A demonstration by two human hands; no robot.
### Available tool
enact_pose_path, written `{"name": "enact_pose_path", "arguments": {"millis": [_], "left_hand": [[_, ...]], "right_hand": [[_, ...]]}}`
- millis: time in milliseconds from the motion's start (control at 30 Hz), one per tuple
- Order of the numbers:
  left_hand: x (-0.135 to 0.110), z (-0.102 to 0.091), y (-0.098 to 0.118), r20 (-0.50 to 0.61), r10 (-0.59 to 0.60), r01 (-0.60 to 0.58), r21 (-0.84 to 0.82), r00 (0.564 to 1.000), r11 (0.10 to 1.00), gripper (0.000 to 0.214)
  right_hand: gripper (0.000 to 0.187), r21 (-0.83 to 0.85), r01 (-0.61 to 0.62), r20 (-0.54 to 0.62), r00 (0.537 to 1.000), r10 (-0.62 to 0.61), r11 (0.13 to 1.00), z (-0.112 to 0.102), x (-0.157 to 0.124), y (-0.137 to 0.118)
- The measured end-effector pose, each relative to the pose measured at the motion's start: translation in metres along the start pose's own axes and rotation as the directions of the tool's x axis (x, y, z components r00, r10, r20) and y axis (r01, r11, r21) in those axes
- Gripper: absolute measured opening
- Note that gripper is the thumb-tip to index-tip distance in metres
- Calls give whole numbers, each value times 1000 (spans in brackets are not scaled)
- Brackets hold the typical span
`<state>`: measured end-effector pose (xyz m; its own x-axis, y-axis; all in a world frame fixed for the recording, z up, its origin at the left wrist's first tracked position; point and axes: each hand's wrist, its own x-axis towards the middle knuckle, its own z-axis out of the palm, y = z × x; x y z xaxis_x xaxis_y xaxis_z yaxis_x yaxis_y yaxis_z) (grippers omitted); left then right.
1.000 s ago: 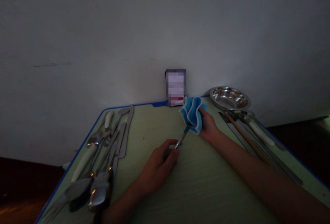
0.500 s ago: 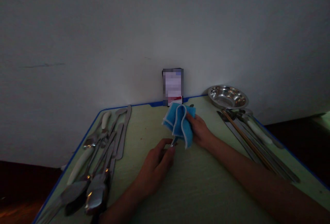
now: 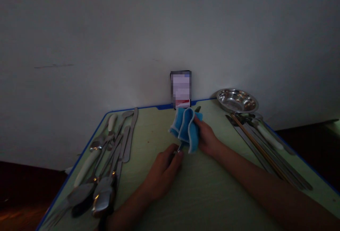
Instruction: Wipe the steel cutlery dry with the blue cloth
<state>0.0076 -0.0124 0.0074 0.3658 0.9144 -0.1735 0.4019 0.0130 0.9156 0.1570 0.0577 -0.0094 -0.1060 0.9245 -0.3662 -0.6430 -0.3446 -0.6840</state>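
My left hand (image 3: 164, 170) is closed around the near end of a slim metal piece of cutlery (image 3: 180, 147). A folded blue cloth (image 3: 184, 126) with pale edging covers the middle of it. Beyond the cloth, a dull metal tip (image 3: 198, 109) pokes out, which looks like the far end of the same piece; its kind is not clear. My right hand (image 3: 208, 137) grips the cloth from the right side, wrapping it about the metal. Both hands are above the middle of the light green table (image 3: 151, 124).
On the left lies a spread of cutlery (image 3: 106, 163): spoons, forks, knives and white-handled pieces. At the right are chopsticks (image 3: 255, 142) with more knives and spoons, near a steel bowl (image 3: 237, 100). A phone (image 3: 181, 89) leans on the wall (image 3: 132, 29) at the back.
More of the metal tip shows beyond the cloth. The cloth and both hands have shifted very slightly, and the whole view has moved a little to the left.
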Motion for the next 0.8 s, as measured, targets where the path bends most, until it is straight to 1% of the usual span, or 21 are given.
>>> {"name": "enact_pose_path", "arguments": {"millis": [100,167,267,333,400,433,500,567,667,733,800], "left_hand": [[-1,1,1,8,-8,8,-38,1000,999,26],[-1,1,1,9,-17,17,-98,1000,995,28],[3,-1,-3,15,-59,61,-279,998,958,35],[7,-4,-7,55,-114,127,-412,992,902,38],[11,-6,-10,112,-163,197,-482,980,854,37],[12,-7,-10,130,-179,220,-486,975,846,36],[12,-7,-8,137,-189,232,-454,972,860,34],[11,-5,-4,111,-173,203,-385,979,900,35],[7,-1,2,84,-136,152,-233,987,960,38],[6,0,5,81,-130,142,-156,988,978,38],[5,1,5,74,-134,143,-123,988,982,36]], "right_hand": [[29,79,-93,-3,996,94,993,-1,4,-3],[33,118,-120,25,993,118,986,-3,6,-5],[32,149,-113,86,991,101,982,-5,8,-7],[31,156,-102,130,988,82,982,-6,9,-8],[31,159,-81,162,985,55,984,-7,10,-8],[30,154,-69,170,985,42,986,-7,10,-8],[30,141,-50,166,986,26,989,-8,11,-8],[29,138,-48,157,987,26,989,-7,11,-9],[26,171,-53,133,991,30,984,-6,11,-10],[26,172,-50,114,993,30,984,-5,11,-11],[28,144,-41,111,993,25,989,-5,11,-12]]}}
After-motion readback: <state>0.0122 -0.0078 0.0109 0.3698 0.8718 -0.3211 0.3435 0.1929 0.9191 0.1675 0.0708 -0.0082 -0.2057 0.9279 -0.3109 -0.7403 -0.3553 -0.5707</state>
